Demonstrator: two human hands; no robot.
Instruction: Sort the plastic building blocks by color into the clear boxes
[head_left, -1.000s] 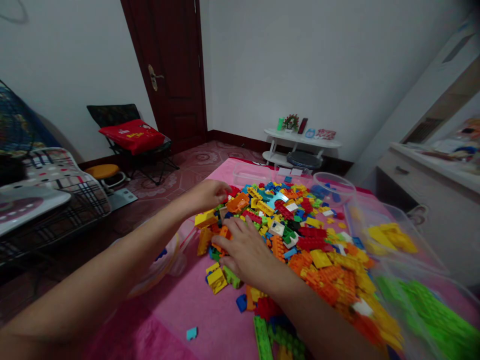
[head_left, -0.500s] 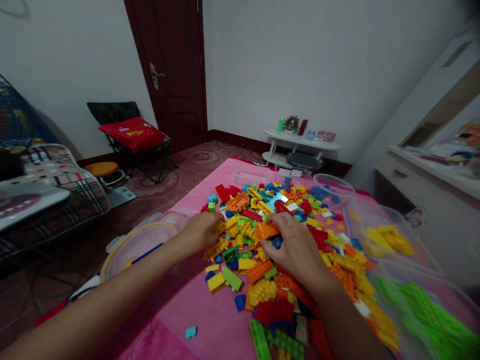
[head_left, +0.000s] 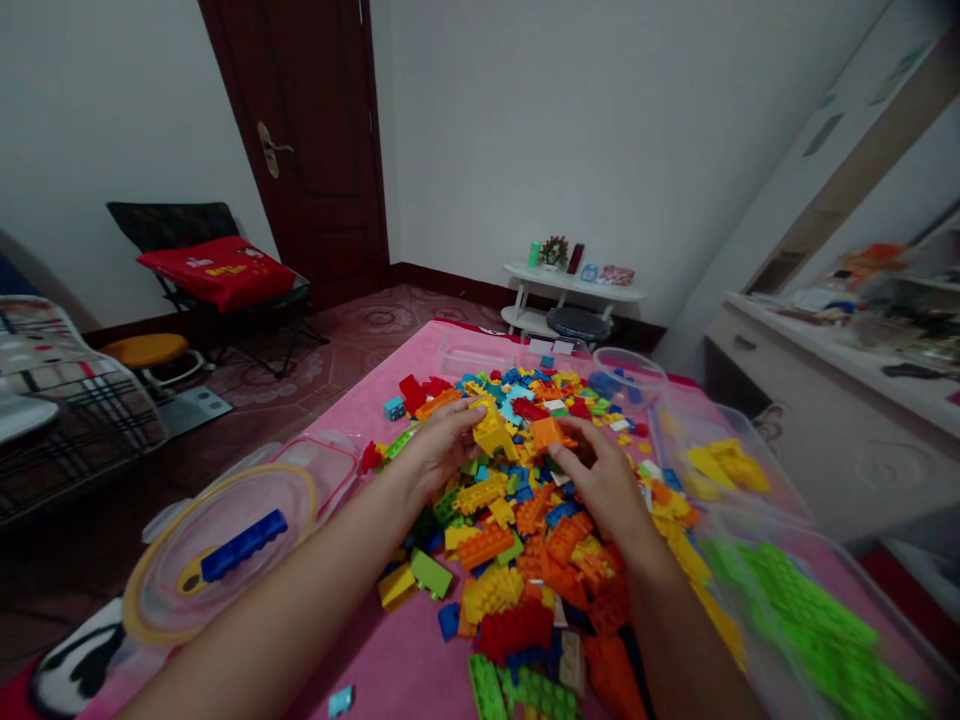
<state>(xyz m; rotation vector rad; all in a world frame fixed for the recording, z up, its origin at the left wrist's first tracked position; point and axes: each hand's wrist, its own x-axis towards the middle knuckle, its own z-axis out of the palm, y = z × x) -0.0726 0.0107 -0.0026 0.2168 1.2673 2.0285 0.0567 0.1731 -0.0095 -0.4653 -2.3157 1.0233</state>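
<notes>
My left hand [head_left: 442,440] is closed on a yellow toy building block [head_left: 491,432], lifted above the heap. An orange building block [head_left: 548,433] sits in the fingers of my right hand [head_left: 600,475], just to the right of the yellow one. The two blocks are apart. Beneath both hands spreads a heap of mixed toy blocks [head_left: 491,545] in red, yellow, orange, green and blue. A lime-green block [head_left: 430,574] lies at the near left edge of the heap.
The pink-covered table [head_left: 360,640] carries a round lid [head_left: 142,590] with a long blue block [head_left: 245,545] on the left. To the right stand clear bins with yellow blocks [head_left: 727,466] and green blocks [head_left: 817,610]. Behind the heap is a round clear tub [head_left: 630,375].
My left hand has risen from the heap with the yellow block. My right hand still holds an orange block. The view has swung right, so the round lid shows more fully.
</notes>
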